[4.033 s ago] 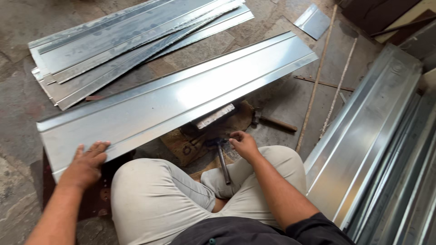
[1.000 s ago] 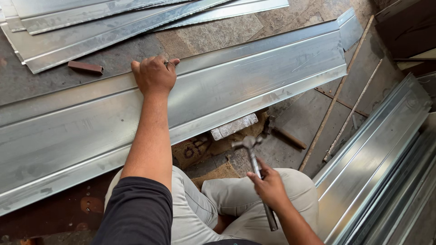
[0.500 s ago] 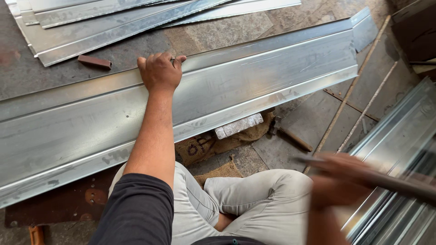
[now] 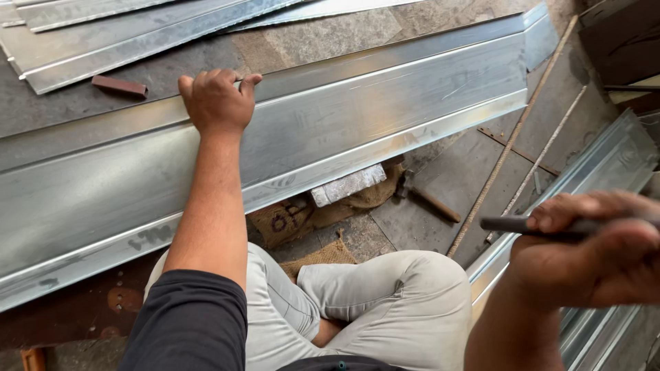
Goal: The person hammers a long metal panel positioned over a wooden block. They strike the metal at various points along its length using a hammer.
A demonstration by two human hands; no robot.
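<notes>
A: How does the metal sheet (image 4: 357,130) look?
B: Long, shiny grey, folded lengthwise, lying across the floor before the knees. The left hand (image 4: 214,102) is curled over its far edge.
A: And further right?
B: The right hand (image 4: 591,251) is clamped on a dark handle (image 4: 505,224); its far end is hidden by the hand.

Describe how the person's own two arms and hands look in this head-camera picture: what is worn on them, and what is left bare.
The left hand is bare: no glove, ring or watch shows. Its forearm is uncovered, and a short dark sleeve covers the upper arm. The right hand is also ungloved, with a bare wrist and forearm; its sleeve lies outside the picture.
</notes>
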